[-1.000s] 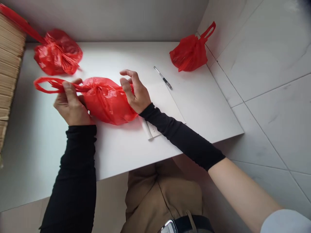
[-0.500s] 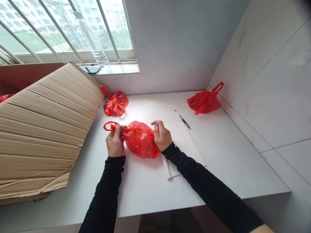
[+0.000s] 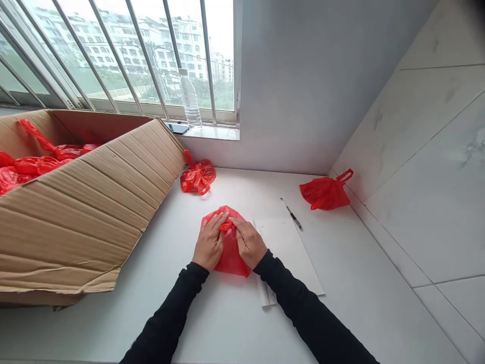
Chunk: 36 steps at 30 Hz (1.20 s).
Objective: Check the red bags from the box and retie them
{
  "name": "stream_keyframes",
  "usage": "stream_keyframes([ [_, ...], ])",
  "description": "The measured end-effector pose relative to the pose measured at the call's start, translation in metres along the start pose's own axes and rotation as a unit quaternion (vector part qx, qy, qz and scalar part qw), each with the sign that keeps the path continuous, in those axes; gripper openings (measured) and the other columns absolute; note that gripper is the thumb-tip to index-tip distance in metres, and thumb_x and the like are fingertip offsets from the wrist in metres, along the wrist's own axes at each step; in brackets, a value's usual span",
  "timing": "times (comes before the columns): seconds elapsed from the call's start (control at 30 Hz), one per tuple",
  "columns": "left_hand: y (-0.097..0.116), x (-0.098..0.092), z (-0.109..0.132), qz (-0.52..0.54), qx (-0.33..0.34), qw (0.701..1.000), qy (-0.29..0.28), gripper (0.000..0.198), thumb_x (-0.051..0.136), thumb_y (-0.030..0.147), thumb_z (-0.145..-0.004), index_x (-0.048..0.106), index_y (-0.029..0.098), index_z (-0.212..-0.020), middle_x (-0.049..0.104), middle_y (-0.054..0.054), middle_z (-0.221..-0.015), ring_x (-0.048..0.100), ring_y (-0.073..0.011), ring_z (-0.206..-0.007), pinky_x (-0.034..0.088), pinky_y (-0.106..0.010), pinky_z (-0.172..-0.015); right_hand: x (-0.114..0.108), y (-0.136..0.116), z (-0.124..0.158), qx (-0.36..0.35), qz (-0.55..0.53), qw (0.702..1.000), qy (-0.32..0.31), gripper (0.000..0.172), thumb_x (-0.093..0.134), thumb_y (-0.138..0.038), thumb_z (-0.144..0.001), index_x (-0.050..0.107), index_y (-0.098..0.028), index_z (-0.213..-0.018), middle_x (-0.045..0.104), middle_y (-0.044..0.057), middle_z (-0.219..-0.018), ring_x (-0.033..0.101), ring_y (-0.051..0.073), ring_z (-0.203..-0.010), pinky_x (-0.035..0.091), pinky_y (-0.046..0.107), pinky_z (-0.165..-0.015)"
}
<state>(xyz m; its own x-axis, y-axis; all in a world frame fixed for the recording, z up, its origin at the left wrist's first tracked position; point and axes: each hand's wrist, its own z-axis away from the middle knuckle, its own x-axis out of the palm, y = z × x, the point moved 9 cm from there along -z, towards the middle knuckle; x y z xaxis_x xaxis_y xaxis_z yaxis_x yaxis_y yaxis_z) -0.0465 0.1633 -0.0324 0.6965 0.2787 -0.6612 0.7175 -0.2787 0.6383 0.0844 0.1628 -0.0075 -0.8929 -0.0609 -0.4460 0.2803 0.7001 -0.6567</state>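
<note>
In the middle of the white table lies a red plastic bag (image 3: 232, 260), thin enough for light to pass through. My left hand (image 3: 210, 240) presses on its left side, fingers closed together near a bunched, twisted part of the plastic. From the right, my right hand (image 3: 249, 241) grips the same bunched part with curled fingers. The fingertips of both hands nearly meet there. What the bag contains, if anything, cannot be made out. Just right of my right hand is an open notebook (image 3: 290, 247) with a curled page.
A big cardboard box (image 3: 94, 202) on the left holds several red bags (image 3: 45, 164). One tied red bag (image 3: 199, 177) sits beside it, another red bag (image 3: 325, 193) near the right wall. A pen (image 3: 291, 215) lies by the notebook. A bottle (image 3: 190, 101) and phone (image 3: 177, 129) occupy the windowsill.
My left hand has let go of the bag's stretched-out handle end and come in beside my right hand. The bag has been turned and flattened. The view has tilted up, showing more of the box's inside.
</note>
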Motion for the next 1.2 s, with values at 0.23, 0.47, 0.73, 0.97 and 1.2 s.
stream_keyframes([
  [0.23, 0.005, -0.074, 0.045, 0.006, -0.163, 0.957, 0.24, 0.045, 0.054, 0.049, -0.091, 0.059, 0.027, -0.13, 0.066, -0.009, -0.102, 0.064, -0.028, -0.094, 0.055, -0.046, -0.083, -0.03, -0.015, 0.003, 0.031, -0.061, 0.993, 0.101, 0.038, 0.04, -0.018, -0.096, 0.061, -0.026, -0.126, 0.068, 0.008, -0.117, 0.064, 0.021, -0.112, 0.055, 0.04, -0.098],
  [0.47, 0.035, -0.024, 0.042, -0.1, -0.139, 0.984, 0.043, 0.061, 0.056, 0.051, -0.087, 0.047, 0.032, -0.144, 0.062, -0.003, -0.076, 0.062, -0.0282, -0.07, 0.052, -0.044, -0.063, -0.12, 0.055, 0.032, 0.181, -0.093, 0.962, 0.181, 0.035, 0.045, -0.044, -0.097, 0.064, -0.024, -0.118, 0.07, 0.008, -0.103, 0.071, 0.019, -0.08, 0.061, 0.039, -0.077],
  [0.73, -0.02, -0.011, -0.093, -0.181, -0.084, 0.978, 0.067, 0.053, 0.054, 0.02, -0.076, 0.063, 0.017, -0.129, 0.062, -0.014, -0.102, 0.062, -0.0316, -0.098, 0.052, -0.048, -0.089, -0.151, 0.113, 0.061, 0.295, -0.078, 0.916, 0.261, 0.048, 0.054, -0.061, -0.088, 0.069, -0.02, -0.106, 0.067, 0.004, -0.076, 0.063, 0.017, -0.059, 0.061, 0.036, -0.062],
  [0.97, -0.031, 0.023, -0.166, -0.326, 0.0, 0.945, 0.001, 0.057, 0.052, 0.042, -0.087, 0.053, 0.029, -0.143, 0.039, -0.008, -0.159, 0.026, -0.0336, -0.149, 0.012, -0.058, -0.121, -0.133, 0.116, 0.064, 0.346, -0.094, 0.894, 0.267, 0.048, 0.056, -0.065, -0.084, 0.071, -0.023, -0.103, 0.064, 0.003, -0.075, 0.061, 0.015, -0.06, 0.061, 0.032, -0.062],
  [1.2, -0.065, 0.031, -0.191, -0.345, -0.087, 0.935, 0.006, 0.063, 0.043, 0.042, -0.093, 0.044, 0.015, -0.15, 0.028, -0.019, -0.162, 0.021, -0.043, -0.15, 0.017, -0.065, -0.116, -0.134, 0.135, 0.07, 0.377, -0.125, 0.878, 0.268, 0.046, 0.062, -0.063, -0.081, 0.071, -0.023, -0.102, 0.063, 0.002, -0.077, 0.061, 0.015, -0.061, 0.062, 0.031, -0.063],
])
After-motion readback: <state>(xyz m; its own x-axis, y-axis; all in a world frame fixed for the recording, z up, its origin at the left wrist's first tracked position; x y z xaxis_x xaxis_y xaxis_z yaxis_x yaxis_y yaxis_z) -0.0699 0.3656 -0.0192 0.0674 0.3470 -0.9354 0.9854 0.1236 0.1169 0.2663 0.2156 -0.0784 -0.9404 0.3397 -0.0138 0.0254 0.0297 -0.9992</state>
